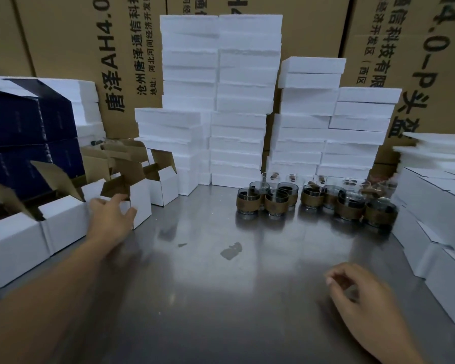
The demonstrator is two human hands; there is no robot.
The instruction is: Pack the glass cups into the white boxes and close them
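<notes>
Several glass cups (276, 203) with brown sleeves stand grouped on the steel table at centre right. A row of small white boxes (63, 222) with open brown flaps runs along the left. My left hand (111, 219) reaches to one open white box (139, 203), its fingers and thumb curled round the box's near corner. My right hand (357, 292) hovers low over the table at the lower right, fingers loosely curled, holding nothing.
White foam slabs (237, 101) are stacked high at the back. Dark blue boxes (19, 127) stand at the far left. Closed white boxes (441, 232) pile up along the right edge. The steel table (221, 285) lies between my hands.
</notes>
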